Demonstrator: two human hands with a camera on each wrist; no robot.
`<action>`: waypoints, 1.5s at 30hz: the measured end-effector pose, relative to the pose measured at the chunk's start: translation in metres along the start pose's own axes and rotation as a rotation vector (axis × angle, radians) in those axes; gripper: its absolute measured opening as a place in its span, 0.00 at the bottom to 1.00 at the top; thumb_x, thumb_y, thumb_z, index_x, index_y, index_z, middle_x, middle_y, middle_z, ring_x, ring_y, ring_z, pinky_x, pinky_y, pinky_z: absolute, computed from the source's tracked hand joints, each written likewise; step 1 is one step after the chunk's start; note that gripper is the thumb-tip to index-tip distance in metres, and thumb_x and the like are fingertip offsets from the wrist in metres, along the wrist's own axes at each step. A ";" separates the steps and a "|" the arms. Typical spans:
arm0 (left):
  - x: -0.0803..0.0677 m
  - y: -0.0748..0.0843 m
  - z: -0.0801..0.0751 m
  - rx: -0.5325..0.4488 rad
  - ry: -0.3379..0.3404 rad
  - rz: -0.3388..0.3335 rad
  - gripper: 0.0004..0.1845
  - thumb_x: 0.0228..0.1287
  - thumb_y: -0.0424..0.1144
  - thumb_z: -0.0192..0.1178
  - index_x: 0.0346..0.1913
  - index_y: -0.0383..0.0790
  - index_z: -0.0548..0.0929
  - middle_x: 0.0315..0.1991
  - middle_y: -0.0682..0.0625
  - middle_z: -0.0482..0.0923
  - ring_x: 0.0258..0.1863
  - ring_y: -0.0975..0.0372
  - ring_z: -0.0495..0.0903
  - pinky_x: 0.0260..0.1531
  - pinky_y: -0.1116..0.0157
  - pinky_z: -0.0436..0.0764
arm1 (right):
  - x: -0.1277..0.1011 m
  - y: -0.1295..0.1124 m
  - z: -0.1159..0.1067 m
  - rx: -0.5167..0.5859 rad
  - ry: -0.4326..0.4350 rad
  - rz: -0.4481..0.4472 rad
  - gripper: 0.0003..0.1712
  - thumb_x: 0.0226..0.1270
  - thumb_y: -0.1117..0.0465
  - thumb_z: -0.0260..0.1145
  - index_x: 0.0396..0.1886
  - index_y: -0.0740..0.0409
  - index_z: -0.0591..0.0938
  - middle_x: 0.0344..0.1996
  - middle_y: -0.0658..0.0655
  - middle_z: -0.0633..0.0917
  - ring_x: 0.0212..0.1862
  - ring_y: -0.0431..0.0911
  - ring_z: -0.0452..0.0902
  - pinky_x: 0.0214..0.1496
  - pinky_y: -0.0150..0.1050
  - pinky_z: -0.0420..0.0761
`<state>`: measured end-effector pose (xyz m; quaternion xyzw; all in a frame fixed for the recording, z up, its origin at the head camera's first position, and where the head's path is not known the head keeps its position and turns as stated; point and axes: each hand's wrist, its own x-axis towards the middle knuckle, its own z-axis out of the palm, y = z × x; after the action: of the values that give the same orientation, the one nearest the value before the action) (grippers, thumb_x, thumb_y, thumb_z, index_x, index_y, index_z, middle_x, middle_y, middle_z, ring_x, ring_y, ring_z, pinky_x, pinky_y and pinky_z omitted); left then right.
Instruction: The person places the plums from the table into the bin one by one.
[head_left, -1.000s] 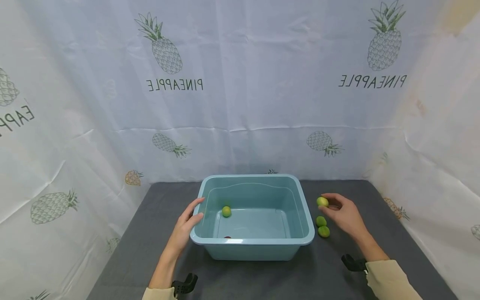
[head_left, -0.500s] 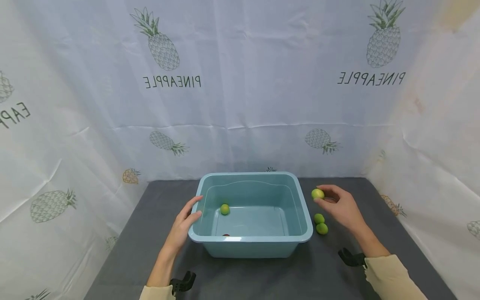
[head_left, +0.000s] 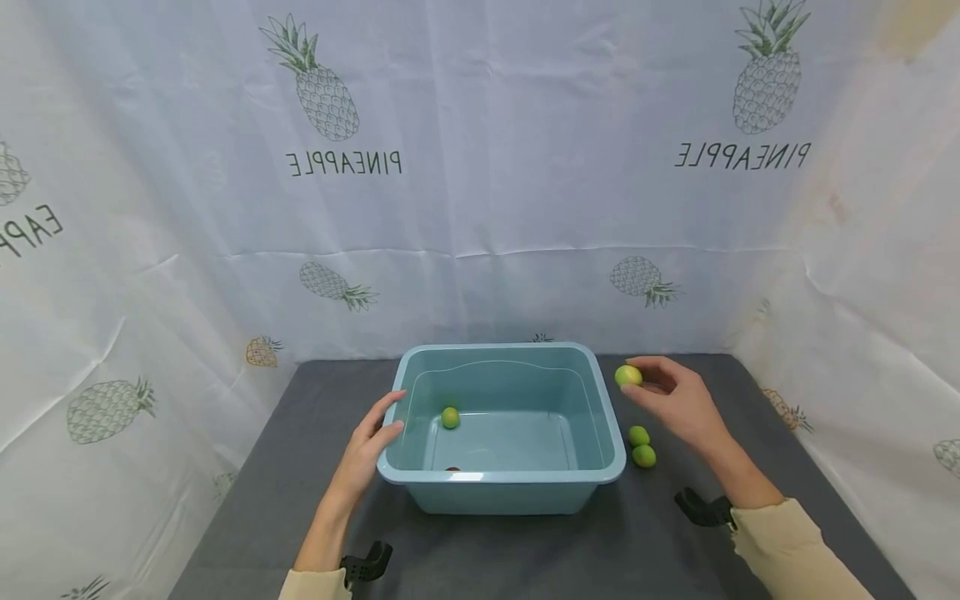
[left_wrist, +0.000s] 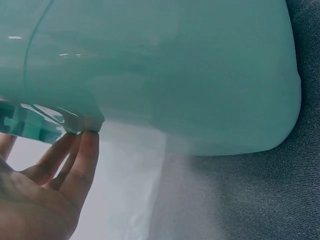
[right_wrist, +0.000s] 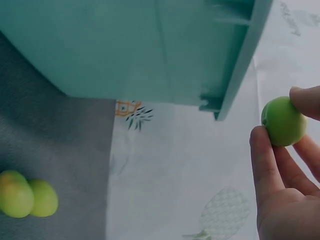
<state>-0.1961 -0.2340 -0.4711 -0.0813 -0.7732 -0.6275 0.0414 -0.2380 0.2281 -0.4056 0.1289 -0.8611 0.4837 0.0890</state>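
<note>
A light blue plastic tub (head_left: pixel 611 454) stands on the dark grey table, with one small green fruit (head_left: pixel 450 417) lying inside near its left wall. My left hand (head_left: pixel 371 450) rests on the tub's left rim (left_wrist: pixel 55 122) with straight fingers. My right hand (head_left: pixel 671 400) pinches a second green fruit (head_left: pixel 628 375) (right_wrist: pixel 283 121) between thumb and fingertips, lifted beside the tub's right rim (right_wrist: pixel 240 65). Two more green fruits (head_left: pixel 641 446) (right_wrist: pixel 27 196) lie touching each other on the table, just right of the tub and under my right hand.
A white cloth printed with pineapples (head_left: pixel 480 167) hangs behind and at both sides of the table. A small dark spot (head_left: pixel 452 469) lies at the tub's near inner edge. Black wrist mounts (head_left: pixel 693 508) sit by both forearms.
My right hand has lifted the green fruit up and to the left, closer to the tub's right rim. The left hand has stayed on the left rim.
</note>
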 end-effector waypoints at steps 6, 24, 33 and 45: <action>0.001 0.000 0.001 0.000 -0.004 0.005 0.25 0.79 0.41 0.53 0.75 0.46 0.67 0.81 0.41 0.48 0.80 0.46 0.45 0.69 0.37 0.53 | 0.002 -0.012 -0.002 0.001 -0.025 0.018 0.31 0.70 0.52 0.71 0.67 0.61 0.76 0.60 0.64 0.80 0.57 0.49 0.80 0.51 0.25 0.77; -0.002 0.002 0.001 -0.015 0.003 0.028 0.26 0.79 0.39 0.52 0.76 0.44 0.66 0.81 0.41 0.49 0.79 0.45 0.45 0.68 0.36 0.53 | 0.027 -0.067 -0.002 0.075 -0.117 0.006 0.30 0.69 0.51 0.72 0.65 0.58 0.77 0.59 0.60 0.80 0.59 0.56 0.80 0.52 0.37 0.81; -0.002 0.004 0.002 -0.012 0.018 0.006 0.25 0.79 0.39 0.51 0.76 0.45 0.66 0.80 0.40 0.50 0.78 0.45 0.50 0.67 0.36 0.55 | 0.035 -0.087 0.005 0.141 -0.141 -0.045 0.27 0.69 0.57 0.72 0.64 0.60 0.78 0.58 0.59 0.80 0.57 0.54 0.81 0.51 0.35 0.81; -0.002 0.003 0.004 0.015 0.038 -0.014 0.25 0.80 0.40 0.51 0.76 0.47 0.67 0.79 0.41 0.53 0.76 0.45 0.56 0.64 0.40 0.62 | 0.048 -0.103 0.019 0.177 -0.128 -0.101 0.24 0.67 0.59 0.73 0.61 0.60 0.80 0.55 0.58 0.82 0.55 0.52 0.82 0.52 0.37 0.81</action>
<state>-0.1939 -0.2299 -0.4695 -0.0637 -0.7775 -0.6234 0.0523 -0.2527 0.1539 -0.3180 0.2101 -0.8115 0.5433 0.0463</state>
